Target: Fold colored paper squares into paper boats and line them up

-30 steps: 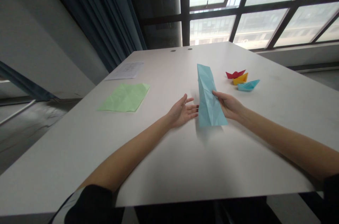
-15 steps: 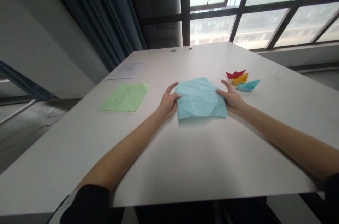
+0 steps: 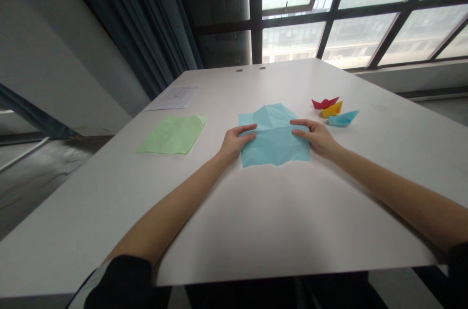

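A creased light blue sheet of paper point(image 3: 274, 138) lies between my two hands over the white table, its middle raised in a ridge. My left hand point(image 3: 237, 142) grips its left side, thumb and index finger on top and the other fingers out of sight. On the right side my right hand point(image 3: 315, 137) holds the same sheet, with thumb and index finger lying on its surface. The fingers underneath are hidden by the paper and the hand.
A creased green sheet point(image 3: 173, 134) lies on the white table point(image 3: 278, 221) at the left, a printed white paper point(image 3: 173, 97) behind it. Red point(image 3: 325, 103), yellow point(image 3: 332, 109) and blue point(image 3: 342, 118) folded paper boats stand close together at the right.
Both hands' fingers have moved inward over the blue sheet. The sheet has buckled, with a ridge across its middle and a wavy near edge.
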A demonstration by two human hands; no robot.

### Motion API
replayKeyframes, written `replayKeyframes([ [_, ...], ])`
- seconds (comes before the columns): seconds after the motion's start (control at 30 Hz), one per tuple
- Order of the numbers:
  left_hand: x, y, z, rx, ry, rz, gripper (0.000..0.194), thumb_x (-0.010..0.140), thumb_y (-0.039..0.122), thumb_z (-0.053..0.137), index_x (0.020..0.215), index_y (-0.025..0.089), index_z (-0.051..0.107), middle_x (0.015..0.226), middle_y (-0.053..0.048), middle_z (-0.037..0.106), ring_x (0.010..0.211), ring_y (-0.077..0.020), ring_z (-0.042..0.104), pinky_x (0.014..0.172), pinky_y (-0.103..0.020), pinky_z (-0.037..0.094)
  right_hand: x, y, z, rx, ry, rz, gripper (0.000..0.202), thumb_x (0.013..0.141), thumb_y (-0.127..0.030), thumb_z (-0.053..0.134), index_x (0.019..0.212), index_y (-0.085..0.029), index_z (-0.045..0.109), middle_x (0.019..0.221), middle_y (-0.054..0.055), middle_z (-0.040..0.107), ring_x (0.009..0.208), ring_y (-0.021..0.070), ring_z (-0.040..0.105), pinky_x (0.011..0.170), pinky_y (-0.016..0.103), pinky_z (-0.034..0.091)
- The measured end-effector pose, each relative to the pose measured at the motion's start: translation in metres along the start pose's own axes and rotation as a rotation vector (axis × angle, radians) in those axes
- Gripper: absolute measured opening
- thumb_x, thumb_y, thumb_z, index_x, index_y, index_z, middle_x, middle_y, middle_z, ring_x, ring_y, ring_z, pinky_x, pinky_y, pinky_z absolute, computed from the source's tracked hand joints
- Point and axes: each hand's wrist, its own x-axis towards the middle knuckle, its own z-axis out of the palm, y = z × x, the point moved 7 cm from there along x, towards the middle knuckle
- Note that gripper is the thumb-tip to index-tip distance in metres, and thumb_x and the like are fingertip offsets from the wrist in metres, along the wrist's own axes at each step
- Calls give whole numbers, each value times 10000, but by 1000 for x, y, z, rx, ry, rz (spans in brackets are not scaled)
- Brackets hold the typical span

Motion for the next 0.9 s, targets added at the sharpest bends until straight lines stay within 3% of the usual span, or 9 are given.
replayKeyframes([
  [0.5, -3, -2, 9, -74, -7, 50, 409, 532, 293, 804, 904, 157, 701, 773, -42, 701, 673, -125, 610, 710, -276, 487, -11, 2, 23, 89, -24, 12, 336, 524, -312, 810, 817, -194, 698, 735, 5, 682, 665, 121, 599, 684, 284, 487],
  [0.73, -11, 18, 8, 225, 76, 286, 295, 615, 338, 746, 868, 191, 716, 892, -41, 686, 817, -158, 591, 764, -267, 446, -14, -1, 24, 18, 13, -51, 321, 532, -360, 792, 781, -198, 674, 703, -8, 653, 635, 125, 580, 656, 294, 484],
  [0.9, -15, 26, 3, 398, 190, 443, 218, 683, 376, 695, 828, 216, 725, 795, -25, 600, 789, -144, 539, 770, -258, 417, -13, -4, 22, -98, 42, -153, 323, 570, -407, 756, 796, -195, 666, 674, -12, 617, 620, 127, 544, 609, 281, 452],
])
